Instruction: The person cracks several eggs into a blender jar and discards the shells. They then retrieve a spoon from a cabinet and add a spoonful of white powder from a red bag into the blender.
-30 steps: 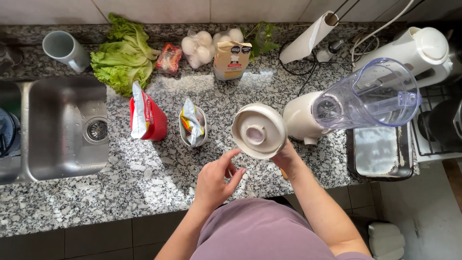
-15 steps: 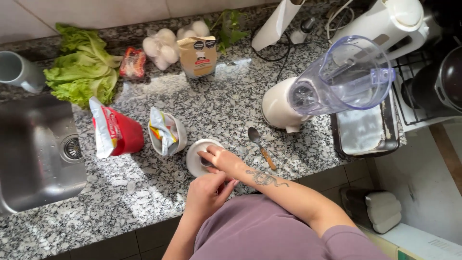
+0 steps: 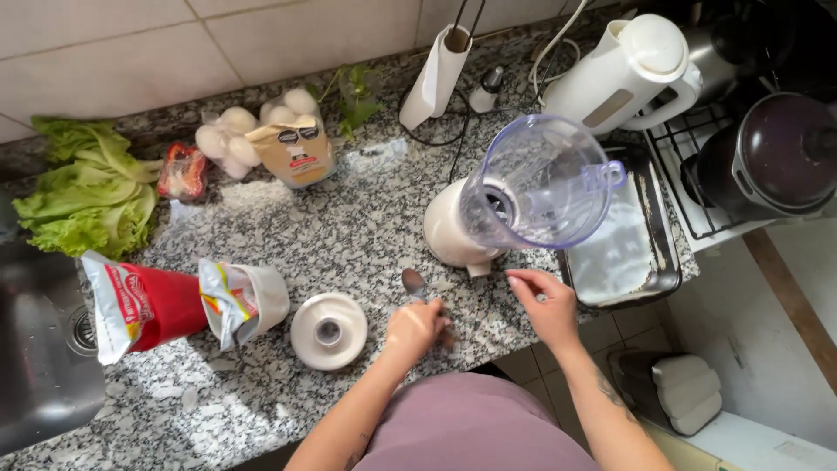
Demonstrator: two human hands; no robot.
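Observation:
My left hand (image 3: pixel 417 328) rests on the handle of a metal spoon (image 3: pixel 413 283) lying on the granite counter (image 3: pixel 349 227), fingers curled over it. My right hand (image 3: pixel 547 305) hovers open at the counter's front edge, just below the blender (image 3: pixel 523 196) with its clear empty jug on a cream base. The round white blender lid (image 3: pixel 329 331) lies flat on the counter to the left of my left hand.
A red and white bag (image 3: pixel 139 305) and a small tub with a packet (image 3: pixel 244 301) lie left of the lid. Lettuce (image 3: pixel 83 196), eggs (image 3: pixel 235 131), a carton (image 3: pixel 296 148), paper roll (image 3: pixel 440 74), kettle (image 3: pixel 628 70), metal tray (image 3: pixel 623 244), sink (image 3: pixel 35 349), stove pot (image 3: pixel 772 157).
The lid went from being held up to lying on the counter. My left hand moved right onto the spoon, and my right hand moved off the lid toward the blender base.

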